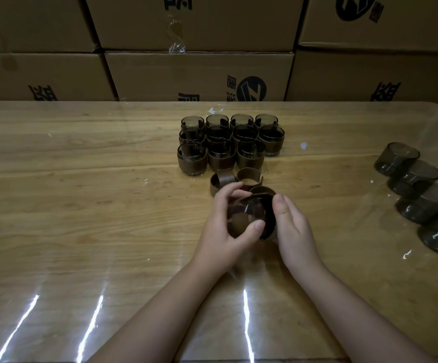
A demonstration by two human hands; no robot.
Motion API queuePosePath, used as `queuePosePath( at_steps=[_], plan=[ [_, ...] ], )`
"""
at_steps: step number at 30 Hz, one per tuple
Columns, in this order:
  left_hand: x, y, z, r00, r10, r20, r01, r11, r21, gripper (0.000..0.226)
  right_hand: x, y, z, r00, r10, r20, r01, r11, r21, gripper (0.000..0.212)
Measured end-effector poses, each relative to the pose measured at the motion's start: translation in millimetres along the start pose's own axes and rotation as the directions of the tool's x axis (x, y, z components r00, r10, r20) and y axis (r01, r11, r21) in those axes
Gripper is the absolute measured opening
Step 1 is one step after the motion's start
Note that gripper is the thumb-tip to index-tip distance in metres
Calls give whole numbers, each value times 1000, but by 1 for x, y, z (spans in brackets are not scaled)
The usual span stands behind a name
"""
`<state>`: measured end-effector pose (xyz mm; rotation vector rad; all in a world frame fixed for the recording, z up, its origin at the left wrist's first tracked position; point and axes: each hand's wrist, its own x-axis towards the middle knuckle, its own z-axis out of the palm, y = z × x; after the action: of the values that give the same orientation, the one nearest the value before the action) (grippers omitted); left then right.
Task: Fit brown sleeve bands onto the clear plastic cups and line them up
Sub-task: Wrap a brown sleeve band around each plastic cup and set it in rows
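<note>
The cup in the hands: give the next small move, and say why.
Probably press the brown band snug round the cup: left hand and right hand both grip it, tilted, and the band's far edge seems to stand off it.

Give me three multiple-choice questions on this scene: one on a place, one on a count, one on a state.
1. Where are the bare cups? A. far right B. far left C. centre
2. How many banded cups are in the near row? A. two B. three C. five
3. The cup nearest the person is: A. held in both hands B. standing untouched C. stacked on another

1 A: they lie at the table's right edge.
2 B: three stand before two rows of four.
3 A: the left hand and right hand grip it.
</note>
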<state>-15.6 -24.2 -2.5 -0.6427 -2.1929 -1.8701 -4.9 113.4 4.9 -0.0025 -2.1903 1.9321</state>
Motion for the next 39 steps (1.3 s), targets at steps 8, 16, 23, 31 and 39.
queuePosePath(
  at_steps=[8,16,23,31,39],
  plan=[
    [14,-8,-12,934,-335,126,349,773,-530,85,-1,-3,1,991,3,133,-1,1000,-19,53],
    [18,-11,-16,915,-315,251,401,665,-629,66,1,-1,0,985,-31,169,34,999,-14,43],
    [19,-12,-16,896,-336,291,443,623,-644,84,3,0,-1,983,45,177,-72,987,146,32],
    [18,-11,-16,893,-353,278,448,655,-608,99,7,2,-2,966,149,211,-207,937,282,43],
    [16,-7,-15,900,-341,272,436,678,-592,99,11,5,-4,922,141,360,-352,693,629,46]
  ],
)
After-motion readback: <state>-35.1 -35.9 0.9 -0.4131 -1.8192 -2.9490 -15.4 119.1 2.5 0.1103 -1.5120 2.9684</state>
